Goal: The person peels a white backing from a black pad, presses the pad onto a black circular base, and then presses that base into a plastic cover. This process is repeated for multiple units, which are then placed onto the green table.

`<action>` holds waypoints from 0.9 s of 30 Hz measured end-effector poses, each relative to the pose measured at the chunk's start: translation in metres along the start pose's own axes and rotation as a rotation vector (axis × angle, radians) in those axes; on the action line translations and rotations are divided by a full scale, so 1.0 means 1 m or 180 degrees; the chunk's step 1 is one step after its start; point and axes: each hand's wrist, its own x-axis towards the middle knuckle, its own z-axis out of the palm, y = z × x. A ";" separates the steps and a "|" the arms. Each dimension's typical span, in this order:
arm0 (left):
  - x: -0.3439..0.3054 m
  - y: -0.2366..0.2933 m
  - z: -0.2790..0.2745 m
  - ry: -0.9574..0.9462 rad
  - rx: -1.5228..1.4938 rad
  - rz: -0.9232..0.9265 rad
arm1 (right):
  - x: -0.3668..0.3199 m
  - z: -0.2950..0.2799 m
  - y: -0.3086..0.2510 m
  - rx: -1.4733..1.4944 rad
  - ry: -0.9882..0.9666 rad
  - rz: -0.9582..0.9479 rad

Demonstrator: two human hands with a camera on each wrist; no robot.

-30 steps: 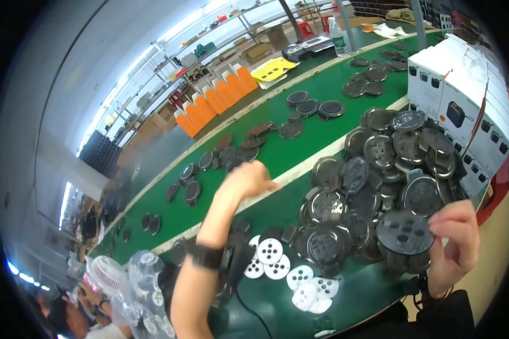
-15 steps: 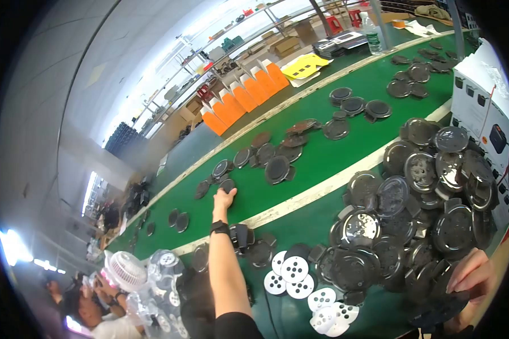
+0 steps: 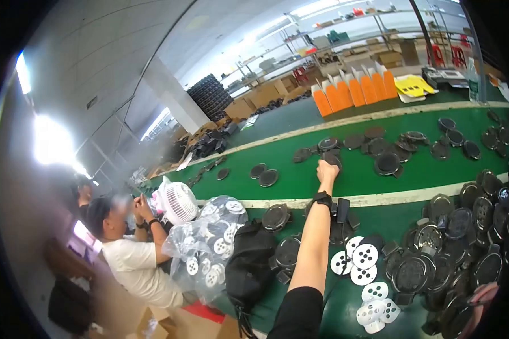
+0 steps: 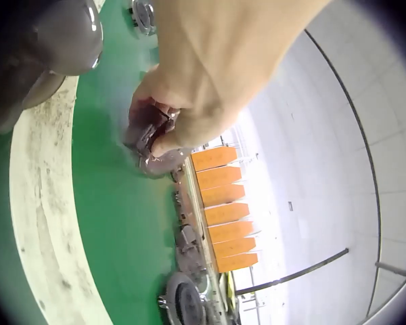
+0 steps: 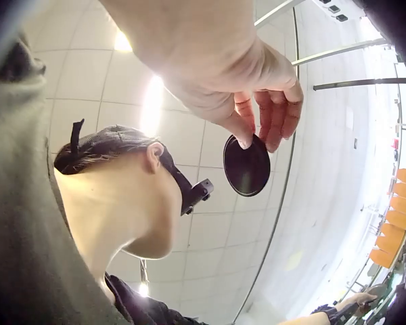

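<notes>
My left hand (image 3: 326, 173) reaches across to the green belt and grips a dark round plastic part (image 4: 164, 162) by its edge, with fingers and thumb curled round it. More dark round parts (image 3: 387, 163) lie close by on the belt. My right hand (image 5: 257, 74) pinches a thin black disc (image 5: 247, 169) between thumb and fingertips. In the head view that hand is only partly visible at the lower right, beside a heap of glossy dark round parts (image 3: 415, 272). White discs with holes (image 3: 365, 256) lie on the near table between the two hands.
A clear plastic bag (image 3: 206, 240) of white discs and a black bag (image 3: 250, 265) sit left of my arm. Beyond them are a white fan (image 3: 178, 202) and a seated person (image 3: 138, 260). Orange cartons (image 3: 353, 90) line the belt's far side.
The head view has swung left. My left hand has gone from above the belt's near edge out to a dark part and grips it. The right hand keeps the disc, lower in view.
</notes>
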 end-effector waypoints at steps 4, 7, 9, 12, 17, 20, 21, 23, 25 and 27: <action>-0.040 0.035 -0.006 -0.1159 -0.3676 -0.0006 | -0.012 0.014 0.006 0.0097 -0.0045 -0.0024; -0.113 0.075 -0.036 -0.2057 -0.3910 0.0508 | -0.016 0.041 -0.004 0.0325 -0.0209 0.0576; -0.189 0.083 -0.051 -0.2432 -0.3831 0.1018 | -0.016 0.061 -0.012 0.0420 -0.0331 0.0458; -0.304 0.079 -0.101 -0.2994 -0.4013 0.1533 | -0.022 0.071 -0.019 0.0498 -0.0556 0.0020; -0.380 0.039 -0.152 -0.2955 -0.4058 0.1108 | -0.029 0.068 -0.036 0.0691 -0.1419 -0.0711; -0.392 0.017 -0.158 -0.2830 -0.3970 0.1401 | -0.029 0.064 -0.040 0.0720 -0.1778 -0.0708; -0.395 0.014 -0.157 -0.2800 -0.3952 0.1402 | -0.032 0.066 -0.039 0.0812 -0.1784 -0.0578; -0.399 0.004 -0.157 -0.2736 -0.3932 0.1386 | -0.035 0.070 -0.037 0.0935 -0.1799 -0.0471; -0.401 -0.007 -0.156 -0.2703 -0.3972 0.1349 | -0.035 0.076 -0.034 0.0934 -0.1829 -0.0506; -0.396 -0.015 -0.160 -0.2781 -0.3963 0.1184 | -0.035 0.080 -0.031 0.1114 -0.1825 -0.0364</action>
